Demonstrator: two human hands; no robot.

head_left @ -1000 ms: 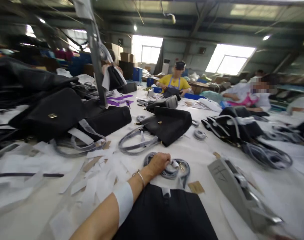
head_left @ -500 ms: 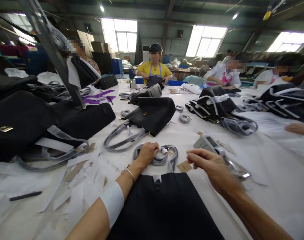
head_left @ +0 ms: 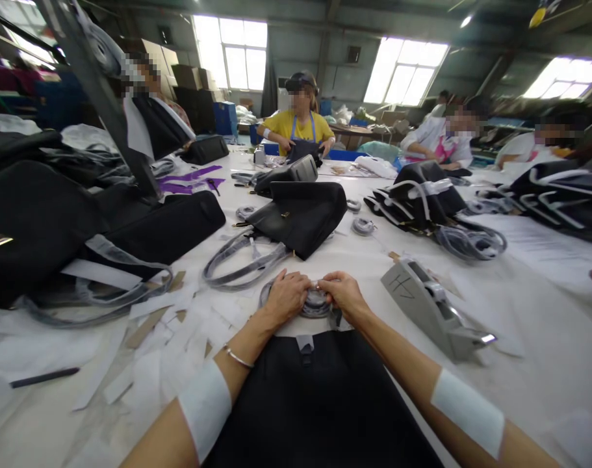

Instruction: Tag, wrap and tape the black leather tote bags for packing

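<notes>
A coiled strap (head_left: 316, 307) in clear plastic wrap lies on the table, just beyond the top edge of a black bag (head_left: 320, 403). My left hand (head_left: 286, 296) covers the coil's left part, its fingers curled over the strap. From the other side my right hand (head_left: 342, 292) pinches the coil's upper middle with thumb and forefinger. Both hands' fingertips meet there, and whatever small piece may be between them is hidden. A pale tab sits over the bag's clasp. To the right of my right hand stands a grey tape dispenser (head_left: 427, 309).
Ahead lies another black handbag (head_left: 300, 218) with wrapped straps. Black bags (head_left: 37, 227) are piled at left, near paper scraps (head_left: 154, 364). Stacked bags (head_left: 417, 201) lie at right. A metal post (head_left: 105, 97) slants down at left. Several people work across the table.
My right hand has moved left from beside the tape dispenser to the coiled strap, joining my left hand. My left hand stays on the coil. The brown tag beside it is now hidden.
</notes>
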